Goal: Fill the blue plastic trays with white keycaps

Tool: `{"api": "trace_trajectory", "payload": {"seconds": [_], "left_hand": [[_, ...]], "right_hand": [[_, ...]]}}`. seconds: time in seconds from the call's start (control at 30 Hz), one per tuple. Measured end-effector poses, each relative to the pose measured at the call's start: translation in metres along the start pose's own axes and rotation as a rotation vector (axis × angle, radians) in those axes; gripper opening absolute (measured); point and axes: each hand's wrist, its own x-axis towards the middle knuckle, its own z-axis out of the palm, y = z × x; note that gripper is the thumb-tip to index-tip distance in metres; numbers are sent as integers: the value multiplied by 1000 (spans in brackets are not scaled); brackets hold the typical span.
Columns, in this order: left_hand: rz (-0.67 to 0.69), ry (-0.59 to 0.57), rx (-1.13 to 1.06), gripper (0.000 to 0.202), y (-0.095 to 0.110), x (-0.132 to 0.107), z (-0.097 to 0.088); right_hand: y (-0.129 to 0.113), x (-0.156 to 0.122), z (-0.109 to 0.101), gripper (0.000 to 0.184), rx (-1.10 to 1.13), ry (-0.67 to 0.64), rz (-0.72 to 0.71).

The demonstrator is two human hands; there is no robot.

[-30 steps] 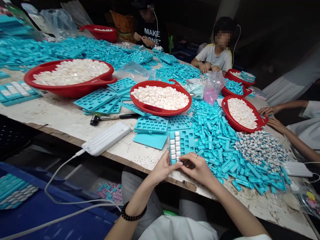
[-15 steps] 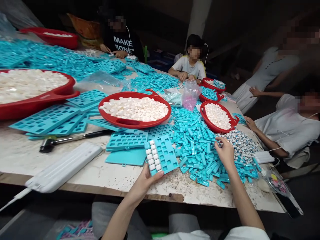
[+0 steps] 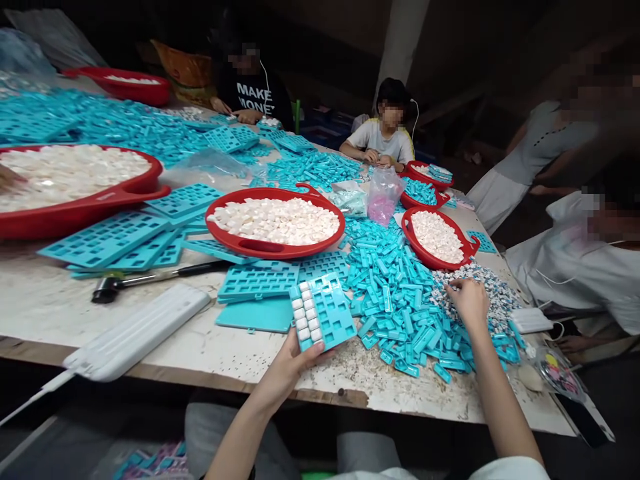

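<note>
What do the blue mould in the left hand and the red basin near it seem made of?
The blue mould looks like matt moulded plastic, with thin walls and crisp square cells. The red basin looks like rigid glossy plastic, its handle formed in one with the rim.

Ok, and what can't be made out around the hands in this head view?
Head view only:
What the right hand may be picking from the wrapped pieces: the back of the hand hides its fingertips.
The left hand's fingers: hidden behind the blue mould it holds.
The mould's underside: faces away from the camera.
The large red basin and another person's hand: cut off by the left edge.
</note>
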Motion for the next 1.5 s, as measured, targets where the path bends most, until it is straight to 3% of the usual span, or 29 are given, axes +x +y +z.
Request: {"api": "trace_trajectory", "payload": {"seconds": [0.37, 0.83, 1.07, 1.27, 1.5], "left_hand": [[4, -6, -21, 92, 5, -5, 5], [14, -10, -25, 88, 6, -6, 6], [33, -3, -1, 86, 8, -7, 8], [31, 8, 10, 89, 6, -6, 7], [6, -2, -5, 93, 6, -5, 5]], "right_hand": [[-3, 6, -22, 24, -137, -198, -80], [0, 19, -22, 17, -131, -302, -120], [9, 20, -23, 18, 8, -374, -296], [27, 9, -18, 26, 122, -349, -396], [35, -19, -21, 25, 274, -174, -450]]}}
